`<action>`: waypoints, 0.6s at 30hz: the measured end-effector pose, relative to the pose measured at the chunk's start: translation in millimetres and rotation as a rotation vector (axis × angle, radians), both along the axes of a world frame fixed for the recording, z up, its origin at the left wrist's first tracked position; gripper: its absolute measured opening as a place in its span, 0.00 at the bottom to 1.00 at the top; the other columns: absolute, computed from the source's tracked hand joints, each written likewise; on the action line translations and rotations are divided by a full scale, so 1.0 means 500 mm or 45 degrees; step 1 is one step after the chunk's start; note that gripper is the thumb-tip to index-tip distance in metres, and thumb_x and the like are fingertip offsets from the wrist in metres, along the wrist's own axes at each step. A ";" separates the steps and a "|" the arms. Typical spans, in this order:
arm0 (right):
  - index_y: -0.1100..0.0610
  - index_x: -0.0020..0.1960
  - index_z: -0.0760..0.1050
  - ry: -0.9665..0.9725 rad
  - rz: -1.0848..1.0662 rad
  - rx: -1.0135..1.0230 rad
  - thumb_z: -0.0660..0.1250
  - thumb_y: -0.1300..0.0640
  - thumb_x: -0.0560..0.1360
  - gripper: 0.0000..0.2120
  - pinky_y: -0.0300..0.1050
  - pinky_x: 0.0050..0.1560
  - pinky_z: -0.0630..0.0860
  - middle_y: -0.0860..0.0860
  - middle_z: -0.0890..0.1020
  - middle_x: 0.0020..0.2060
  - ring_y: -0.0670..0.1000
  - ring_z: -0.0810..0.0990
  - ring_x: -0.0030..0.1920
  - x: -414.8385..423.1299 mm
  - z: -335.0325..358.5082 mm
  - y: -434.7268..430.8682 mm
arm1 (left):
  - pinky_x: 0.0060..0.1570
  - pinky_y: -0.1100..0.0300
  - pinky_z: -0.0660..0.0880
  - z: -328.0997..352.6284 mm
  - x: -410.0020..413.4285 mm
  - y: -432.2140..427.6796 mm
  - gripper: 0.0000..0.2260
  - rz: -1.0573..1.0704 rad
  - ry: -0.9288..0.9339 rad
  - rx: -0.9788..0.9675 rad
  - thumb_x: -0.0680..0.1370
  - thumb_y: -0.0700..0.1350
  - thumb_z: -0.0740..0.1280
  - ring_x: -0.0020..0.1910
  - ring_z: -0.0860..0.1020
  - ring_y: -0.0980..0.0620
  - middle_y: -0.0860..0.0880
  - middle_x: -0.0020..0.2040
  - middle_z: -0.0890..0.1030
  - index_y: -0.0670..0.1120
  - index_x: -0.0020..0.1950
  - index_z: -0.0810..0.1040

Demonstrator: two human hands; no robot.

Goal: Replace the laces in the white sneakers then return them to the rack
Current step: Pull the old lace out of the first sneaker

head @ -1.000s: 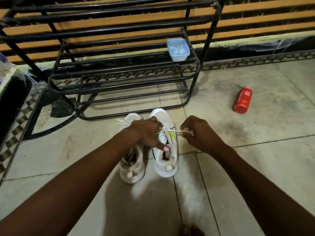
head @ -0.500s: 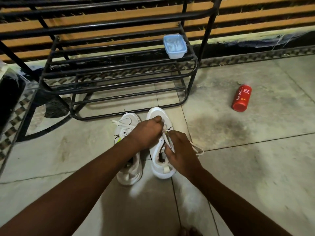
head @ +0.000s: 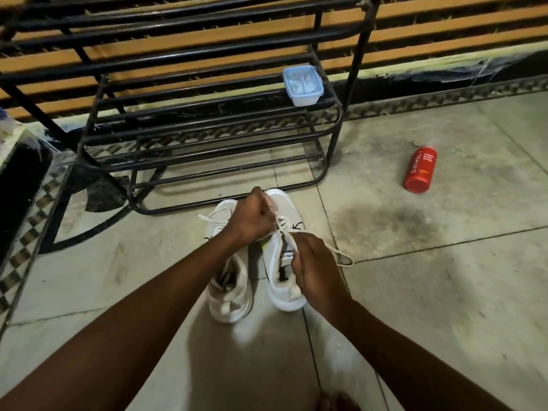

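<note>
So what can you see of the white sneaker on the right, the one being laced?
The right sneaker is white, fabric by its look, with a yellow-green accent, thin black trim and a labelled tongue. It stands upright on the tiled floor, toe toward the black rack, beside the other sneaker. Its white lace crosses over the forefoot. The left hand pinches it near the toe, the right hand grips it by the tongue, and a loose loop trails onto the floor.

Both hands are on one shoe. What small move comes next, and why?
Probably the right hand pulls the slack through: a loose lace loop trails on the floor beside the right sneaker, while the left hand grips the lace higher up.
</note>
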State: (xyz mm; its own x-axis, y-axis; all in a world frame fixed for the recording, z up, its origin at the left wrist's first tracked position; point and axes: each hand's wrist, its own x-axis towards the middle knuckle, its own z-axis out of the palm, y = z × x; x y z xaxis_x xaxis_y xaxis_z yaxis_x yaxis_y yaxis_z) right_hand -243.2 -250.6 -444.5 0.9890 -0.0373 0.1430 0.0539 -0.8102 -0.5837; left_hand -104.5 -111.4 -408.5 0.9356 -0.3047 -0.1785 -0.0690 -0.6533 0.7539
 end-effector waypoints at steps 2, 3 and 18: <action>0.61 0.72 0.72 -0.001 -0.007 -0.029 0.60 0.61 0.80 0.20 0.56 0.59 0.75 0.58 0.77 0.63 0.59 0.78 0.60 0.000 0.002 0.000 | 0.44 0.57 0.78 0.005 -0.003 0.004 0.06 -0.088 -0.040 0.047 0.74 0.36 0.69 0.43 0.84 0.48 0.51 0.40 0.83 0.47 0.45 0.78; 0.61 0.72 0.72 -0.004 -0.006 -0.033 0.60 0.61 0.80 0.20 0.55 0.58 0.76 0.58 0.77 0.63 0.58 0.78 0.60 0.000 0.002 0.000 | 0.44 0.59 0.77 0.005 -0.004 0.005 0.07 -0.128 -0.068 0.071 0.74 0.36 0.69 0.43 0.84 0.50 0.52 0.39 0.83 0.48 0.43 0.79; 0.63 0.70 0.73 0.049 -0.068 -0.130 0.63 0.62 0.79 0.19 0.55 0.60 0.76 0.60 0.78 0.64 0.61 0.78 0.62 -0.005 0.004 0.009 | 0.33 0.62 0.75 0.027 -0.054 -0.006 0.07 0.223 0.033 -0.054 0.77 0.30 0.65 0.33 0.81 0.50 0.41 0.39 0.82 0.38 0.41 0.76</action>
